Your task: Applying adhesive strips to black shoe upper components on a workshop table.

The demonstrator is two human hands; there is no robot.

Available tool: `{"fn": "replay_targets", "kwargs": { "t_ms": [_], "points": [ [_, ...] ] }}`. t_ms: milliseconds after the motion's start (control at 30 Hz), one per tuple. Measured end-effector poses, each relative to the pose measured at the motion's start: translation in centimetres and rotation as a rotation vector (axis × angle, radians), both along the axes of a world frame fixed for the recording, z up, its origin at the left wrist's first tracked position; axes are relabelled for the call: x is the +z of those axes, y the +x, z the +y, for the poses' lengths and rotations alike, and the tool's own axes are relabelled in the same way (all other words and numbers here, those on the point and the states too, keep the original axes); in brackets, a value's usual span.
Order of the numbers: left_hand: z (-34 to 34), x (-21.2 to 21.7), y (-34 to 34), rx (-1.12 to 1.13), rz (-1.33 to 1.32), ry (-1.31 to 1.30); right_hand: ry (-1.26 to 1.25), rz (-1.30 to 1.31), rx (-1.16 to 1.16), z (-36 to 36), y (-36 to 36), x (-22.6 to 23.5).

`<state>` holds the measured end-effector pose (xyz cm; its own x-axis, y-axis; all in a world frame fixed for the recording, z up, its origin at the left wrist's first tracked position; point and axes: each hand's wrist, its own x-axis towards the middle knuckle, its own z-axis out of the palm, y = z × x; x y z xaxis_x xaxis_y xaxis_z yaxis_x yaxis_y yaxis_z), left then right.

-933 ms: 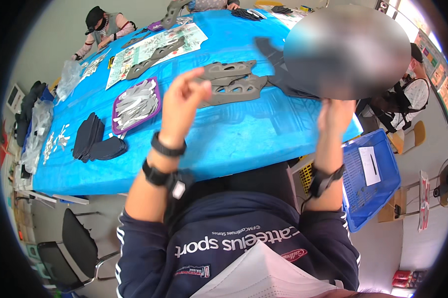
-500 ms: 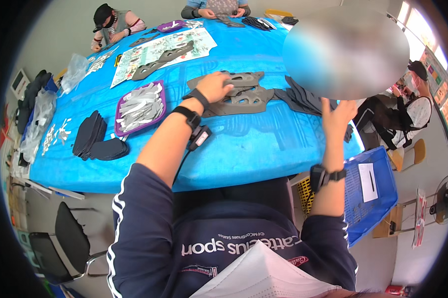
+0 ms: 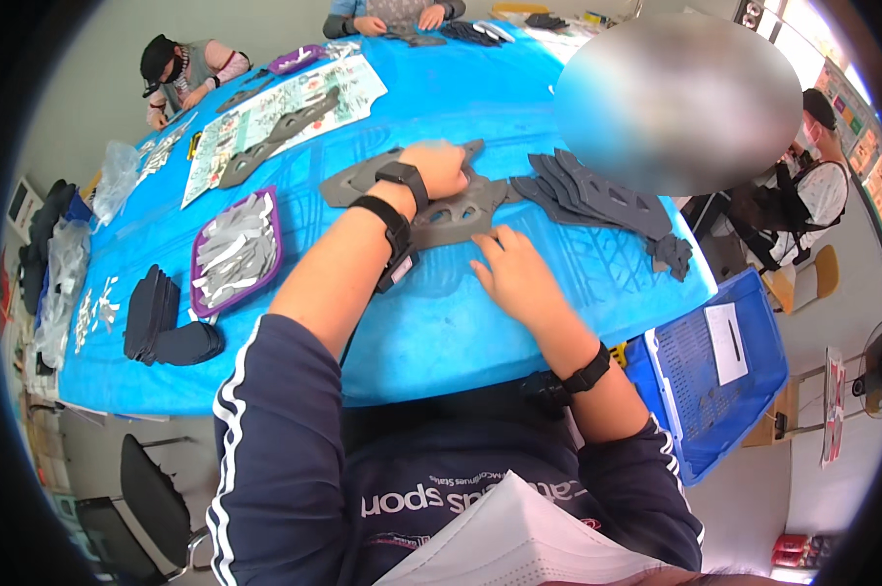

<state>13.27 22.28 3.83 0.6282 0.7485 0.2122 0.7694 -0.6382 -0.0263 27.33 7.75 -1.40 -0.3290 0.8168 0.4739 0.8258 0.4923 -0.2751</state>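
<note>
At the far left of the blue table (image 3: 480, 332) lies a dark folded stack (image 3: 163, 322), then a purple tray (image 3: 234, 252) of grey pieces. The left hand (image 3: 443, 168) rests flat, fingers together, on the grey cut-out sheet (image 3: 431, 210) at mid-table. Just nearer, the right hand (image 3: 511, 273) lies palm down, fingers slightly apart, touching its near edge. Dark strips (image 3: 597, 200) fan out to the right
</note>
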Motion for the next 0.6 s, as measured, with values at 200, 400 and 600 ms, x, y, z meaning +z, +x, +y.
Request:
{"fn": "replay_targets", "kwargs": {
  "t_ms": [200,400,600],
  "points": [
    [1.0,-1.4,0.1,-0.019,0.014,0.081,0.069,0.034,0.059,0.6,-0.9,-0.5],
    [2.3,0.7,-2.2,0.04,-0.126,0.305,0.087,0.04,0.065,0.8,-0.8,-0.9],
    [1.3,5.1,-5.4,0.15,-0.549,0.669,0.129,0.029,0.027,0.8,-0.6,-1.6]
  ]
}}
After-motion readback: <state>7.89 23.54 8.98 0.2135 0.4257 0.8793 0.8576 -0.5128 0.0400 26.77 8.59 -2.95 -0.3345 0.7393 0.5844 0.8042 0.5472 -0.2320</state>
